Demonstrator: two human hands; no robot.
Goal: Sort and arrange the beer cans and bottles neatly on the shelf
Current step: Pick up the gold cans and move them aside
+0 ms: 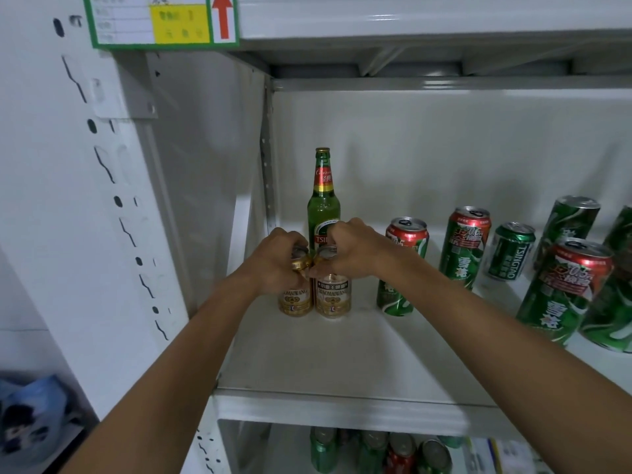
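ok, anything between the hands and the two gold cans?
No. The left hand grips the top of the left gold can, the right hand the right gold can. The Tsingtao bottle stands behind them.

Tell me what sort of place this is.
Probably a shop or stockroom: a white metal shelf stocked with beer cans and a bottle, under a price-style tag on the shelf above.

Two gold Xiaomaiwang cans (296,295) (332,297), one green Tsingtao bottle (323,200), three red-topped Snow cans (403,268) (463,248) (564,292), one small green Tsingtao can (510,251), and three taller green cans (567,227) (620,234) (608,319).
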